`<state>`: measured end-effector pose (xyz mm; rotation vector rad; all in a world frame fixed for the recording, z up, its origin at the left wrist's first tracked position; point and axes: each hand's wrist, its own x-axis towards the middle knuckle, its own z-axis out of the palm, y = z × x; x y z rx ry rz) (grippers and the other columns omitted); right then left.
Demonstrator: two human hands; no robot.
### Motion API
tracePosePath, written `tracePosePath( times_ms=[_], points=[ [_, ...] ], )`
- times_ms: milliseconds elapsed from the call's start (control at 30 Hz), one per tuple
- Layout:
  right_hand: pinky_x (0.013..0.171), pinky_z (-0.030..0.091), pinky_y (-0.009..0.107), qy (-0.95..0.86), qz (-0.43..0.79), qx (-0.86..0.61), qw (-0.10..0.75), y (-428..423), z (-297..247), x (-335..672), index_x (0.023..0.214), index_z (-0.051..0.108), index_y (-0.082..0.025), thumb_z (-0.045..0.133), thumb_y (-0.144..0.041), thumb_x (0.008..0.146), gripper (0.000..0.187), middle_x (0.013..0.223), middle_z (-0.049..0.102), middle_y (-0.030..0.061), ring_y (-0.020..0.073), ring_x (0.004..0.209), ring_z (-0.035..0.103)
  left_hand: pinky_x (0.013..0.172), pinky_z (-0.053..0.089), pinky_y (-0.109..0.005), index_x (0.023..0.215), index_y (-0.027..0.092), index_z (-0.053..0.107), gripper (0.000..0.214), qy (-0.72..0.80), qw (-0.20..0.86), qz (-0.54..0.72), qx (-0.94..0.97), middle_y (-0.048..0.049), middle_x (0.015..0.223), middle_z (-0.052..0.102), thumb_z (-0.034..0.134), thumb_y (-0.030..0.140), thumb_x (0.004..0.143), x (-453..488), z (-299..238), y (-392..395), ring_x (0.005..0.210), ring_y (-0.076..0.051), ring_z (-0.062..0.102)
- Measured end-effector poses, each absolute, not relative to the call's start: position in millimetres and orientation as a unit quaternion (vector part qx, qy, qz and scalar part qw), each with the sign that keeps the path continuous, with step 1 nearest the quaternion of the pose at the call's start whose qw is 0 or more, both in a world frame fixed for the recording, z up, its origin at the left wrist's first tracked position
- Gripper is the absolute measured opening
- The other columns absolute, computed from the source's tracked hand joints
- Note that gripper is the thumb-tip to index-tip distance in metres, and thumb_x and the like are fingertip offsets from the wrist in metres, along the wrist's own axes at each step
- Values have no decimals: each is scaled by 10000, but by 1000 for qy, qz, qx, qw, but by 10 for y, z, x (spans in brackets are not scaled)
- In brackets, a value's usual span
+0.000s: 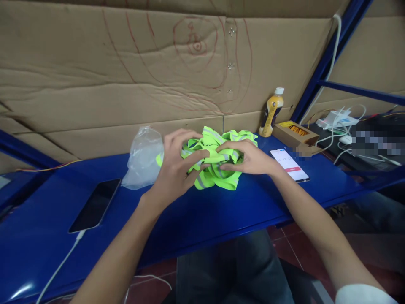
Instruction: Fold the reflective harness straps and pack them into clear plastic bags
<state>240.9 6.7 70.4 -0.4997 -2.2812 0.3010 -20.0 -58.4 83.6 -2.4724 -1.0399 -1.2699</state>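
A heaped bundle of neon yellow-green reflective straps with grey stripes lies on the blue table in front of me. On its left side, my left hand has its fingers curled around part of the bundle, the thumb lying across a band. My right hand grips the other side, fingers over the top and thumb lower down. Some fingertips are hidden among the loops. Close beside my left hand stands a crumpled clear plastic bag.
A charging phone lies at left on the blue table. To the right are a second phone with a lit screen, a yellow bottle, a small open cardboard box and tangled white cables. Cardboard walls the back.
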Motion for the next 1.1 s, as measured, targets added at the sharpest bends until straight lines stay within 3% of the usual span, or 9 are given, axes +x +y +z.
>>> tracePosePath(
  times_ms=[67,200,300,367,467,633,833,1000,1100],
  points=[
    [759,550,296,-897,121,-178,387,67,723,2428,1140,770,-198,843,-391,968,269,1023,820,35,198,806,748,1143,502,-536,1113,272,742,123,-331,81,-422,-840,-118,1380,724,705,330,1011,-180,796,-588,1354,-339,628],
    [767,555,311,-858,18,-155,489,8,716,2401,1049,777,-198,728,-381,1053,190,927,802,46,202,812,749,880,605,-363,1182,245,685,235,-393,-16,-424,-816,-56,1083,810,743,388,1005,-189,749,-597,924,-226,777],
    [739,570,331,-841,-53,-171,511,-36,683,2392,1049,774,-214,636,-354,1086,200,909,783,55,212,808,741,933,613,-359,1224,232,701,447,-391,-139,-446,-793,-81,1144,817,854,506,905,-221,826,-604,1038,-260,794],
    [722,583,328,-832,-99,-167,519,-44,645,2387,1088,771,-229,621,-304,1079,168,952,781,56,212,835,750,956,620,-376,1202,217,751,476,-367,-229,-454,-779,-113,1184,815,766,622,952,-239,910,-607,1117,-288,784],
    [709,608,311,-807,-161,-132,552,-29,569,2347,1166,750,-257,618,-167,1038,204,1020,775,49,203,868,760,785,615,-357,1088,217,817,518,-383,-274,-423,-774,-102,1014,817,602,685,1035,-249,994,-601,919,-255,771],
    [857,662,356,-820,-150,-107,541,-24,535,2250,1288,704,-282,538,-25,961,448,1157,761,56,218,1040,766,797,586,-347,1056,224,782,391,-393,-250,-439,-768,-70,1016,805,856,564,877,-245,882,-526,901,-234,734],
    [1149,550,474,-887,66,-108,444,-99,732,2328,1412,622,-219,747,-317,970,469,1402,702,133,310,1336,669,982,538,-483,1060,245,756,265,-441,19,-457,-772,-71,1026,796,810,470,931,-278,785,-491,1018,-298,718],
    [1017,581,413,-869,133,-196,435,-54,751,2377,1310,644,-218,832,-432,964,448,1319,741,123,298,1184,726,1248,382,-607,1040,290,741,177,-376,140,-431,-809,-62,1041,804,796,438,959,-188,804,-560,1191,-336,709],
    [962,584,376,-888,121,-200,396,-10,716,2372,1303,704,-202,777,-348,1002,343,1214,798,99,280,1087,763,1186,460,-555,1090,300,732,152,-331,143,-425,-830,-50,1082,815,795,375,974,-130,750,-591,1117,-302,752]
  ],
)
